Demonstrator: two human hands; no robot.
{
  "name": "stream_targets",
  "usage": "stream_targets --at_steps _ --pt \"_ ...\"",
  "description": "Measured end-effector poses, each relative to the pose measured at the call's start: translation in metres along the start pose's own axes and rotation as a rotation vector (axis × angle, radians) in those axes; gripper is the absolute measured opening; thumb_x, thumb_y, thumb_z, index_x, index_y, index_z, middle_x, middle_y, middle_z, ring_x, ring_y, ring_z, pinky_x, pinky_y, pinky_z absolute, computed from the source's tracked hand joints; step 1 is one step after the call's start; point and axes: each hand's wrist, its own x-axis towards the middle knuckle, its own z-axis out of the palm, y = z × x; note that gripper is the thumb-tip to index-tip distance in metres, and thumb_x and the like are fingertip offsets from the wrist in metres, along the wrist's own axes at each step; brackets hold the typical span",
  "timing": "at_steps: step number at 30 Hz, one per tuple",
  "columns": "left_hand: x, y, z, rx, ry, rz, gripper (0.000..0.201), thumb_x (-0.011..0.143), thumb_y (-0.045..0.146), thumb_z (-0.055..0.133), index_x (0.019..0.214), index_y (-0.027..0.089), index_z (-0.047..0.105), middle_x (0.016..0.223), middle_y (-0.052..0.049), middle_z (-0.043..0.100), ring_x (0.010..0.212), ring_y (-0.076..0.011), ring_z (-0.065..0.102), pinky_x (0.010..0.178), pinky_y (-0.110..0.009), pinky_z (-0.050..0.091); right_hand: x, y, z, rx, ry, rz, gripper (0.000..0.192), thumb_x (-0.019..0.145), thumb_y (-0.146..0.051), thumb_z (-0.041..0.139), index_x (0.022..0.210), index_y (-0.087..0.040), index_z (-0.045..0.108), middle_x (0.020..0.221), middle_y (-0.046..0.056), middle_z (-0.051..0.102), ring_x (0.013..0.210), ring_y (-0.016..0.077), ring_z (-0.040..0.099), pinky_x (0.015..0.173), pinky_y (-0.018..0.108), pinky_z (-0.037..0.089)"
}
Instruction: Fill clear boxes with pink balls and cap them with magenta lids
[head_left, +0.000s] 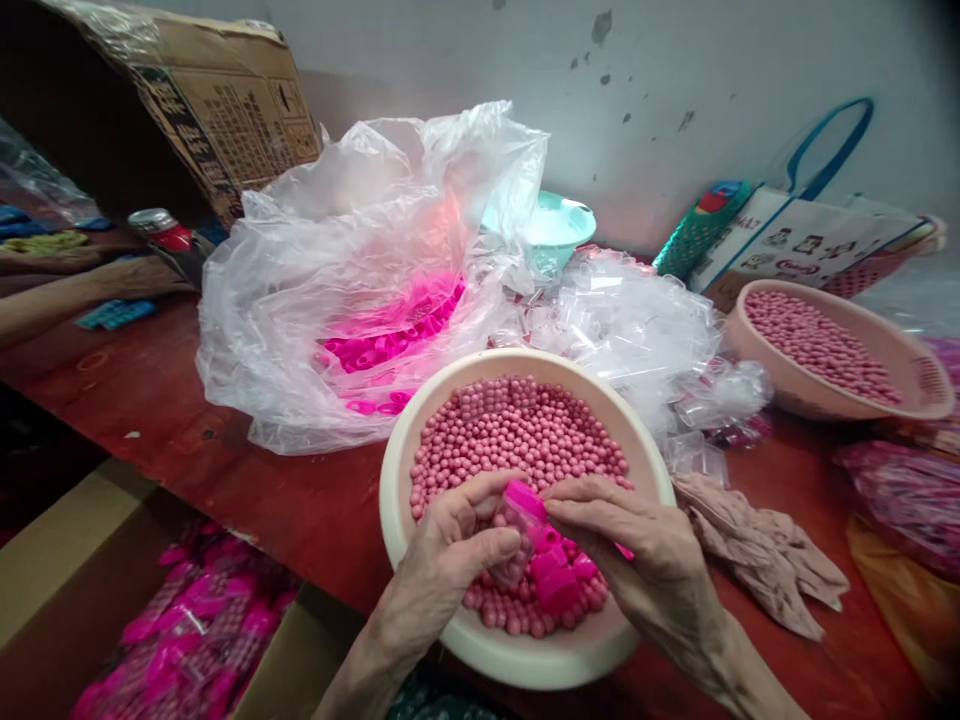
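**Capping a small filled tube over the basin of beads**

I see my two hands meeting above the near part of the round cream plastic basin, which is full of small pink round beads. My left hand is closed around a small clear plastic tube; thumb and fingers wrap it, so only a part of the tube shows between them. My right hand has its fingertips pinched on the bright pink plastic cap at the top end of the tube. The cap sits between the fingertips of both hands and touches them. I judge that the step in hand is the closing of the tube. The next move, I think, calls for a straight push with the tube held firm, so that no bead falls out.

Under the hands, some loose pink caps lie on the beads. To the right of the basin lies a crumpled beige cloth on the dark red table. Farther behind, a large clear plastic bag holds more pink parts, and a heap of clear tubes lies beside it. At the far right stands a second pink basin of beads, well apart from my hands. At the lower left, below the table edge, a cardboard box holds pink packed pieces.
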Motion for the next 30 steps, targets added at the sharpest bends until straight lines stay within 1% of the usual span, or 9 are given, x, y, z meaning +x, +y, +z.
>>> stream_targets --at_steps 5,8,13,15,18,20,25,28,30 --pt "0.000 -0.003 0.001 0.043 0.004 0.038 0.036 0.076 0.013 0.061 0.112 0.018 0.056 0.081 -0.001 0.057 0.070 -0.0104 0.052 0.063 -0.020 0.044 -0.001 0.001 -0.009 0.057 -0.095 0.064 0.022 0.078 0.000 0.057 0.092 -0.015 0.066 0.085 0.007 0.068 0.078 0.0124 0.066 0.067 0.017 0.053" --pt "0.001 -0.003 0.002 0.046 0.010 0.036 0.037 0.077 0.014 0.061 0.113 0.020 0.054 0.082 -0.002 0.057 0.071 -0.0109 0.052 0.064 -0.021 0.046 0.000 -0.001 -0.008 0.044 -0.106 0.151 0.019 0.077 -0.006 0.061 0.093 -0.016 0.063 0.090 0.007 0.066 0.085 0.0145 0.063 0.072 0.022 0.051" --pt "0.001 -0.004 0.002 0.041 0.040 0.023 0.041 0.076 0.012 0.060 0.116 0.022 0.054 0.092 -0.003 0.059 0.080 -0.0134 0.054 0.071 -0.025 0.048 0.003 0.004 -0.005 0.123 -0.125 0.299 0.010 0.084 -0.012 0.055 0.089 -0.018 0.062 0.088 0.004 0.063 0.085 0.0146 0.059 0.075 0.026 0.048" --pt "0.000 -0.004 0.002 0.089 0.086 0.022 0.041 0.076 0.012 0.060 0.116 0.022 0.055 0.094 -0.003 0.060 0.084 -0.0143 0.054 0.074 -0.025 0.047 0.005 0.011 -0.004 0.142 -0.062 0.399 0.008 0.086 -0.018 0.054 0.087 -0.019 0.062 0.083 0.002 0.062 0.081 0.0145 0.058 0.070 0.026 0.047" --pt "0.000 -0.004 0.001 0.157 0.136 0.016 0.040 0.075 0.012 0.061 0.114 0.020 0.056 0.097 -0.005 0.060 0.087 -0.0156 0.055 0.076 -0.025 0.046 0.009 0.027 -0.005 0.036 0.094 0.538 0.012 0.088 -0.022 0.050 0.093 -0.019 0.061 0.083 0.002 0.060 0.080 0.0150 0.058 0.069 0.027 0.047" --pt "0.001 -0.004 0.000 0.157 0.144 0.014 0.037 0.075 0.013 0.061 0.112 0.019 0.058 0.096 -0.005 0.061 0.087 -0.0154 0.055 0.075 -0.025 0.045 0.011 0.038 -0.004 -0.067 0.100 0.525 0.014 0.089 -0.021 0.049 0.096 -0.019 0.061 0.088 0.003 0.061 0.084 0.0164 0.058 0.074 0.029 0.047" --pt "0.001 -0.002 0.001 0.124 0.134 0.027 0.033 0.077 0.012 0.060 0.109 0.021 0.059 0.095 -0.003 0.062 0.090 -0.0146 0.055 0.079 -0.025 0.045 0.008 0.052 0.003 -0.393 -0.136 0.399 0.025 0.088 -0.011 0.039 0.094 -0.019 0.063 0.097 0.009 0.060 0.090 0.0225 0.055 0.081 0.040 0.047" --pt "0.000 -0.002 0.001 0.121 0.155 0.040 0.031 0.078 0.013 0.060 0.108 0.022 0.060 0.094 -0.001 0.062 0.091 -0.0138 0.056 0.079 -0.022 0.045 0.000 0.053 0.005 -0.496 -0.225 0.349 0.025 0.083 -0.012 0.043 0.094 -0.021 0.064 0.105 0.011 0.059 0.110 0.0319 0.046 0.092 0.053 0.039" --pt "0.000 -0.002 0.001 0.105 0.158 0.047 0.031 0.079 0.012 0.059 0.108 0.023 0.060 0.095 -0.001 0.062 0.091 -0.0132 0.056 0.079 -0.022 0.045 -0.008 0.051 0.003 -0.572 -0.279 0.248 0.031 0.085 -0.014 0.039 0.108 -0.021 0.059 0.116 0.013 0.055 0.120 0.0343 0.037 0.096 0.058 0.034"
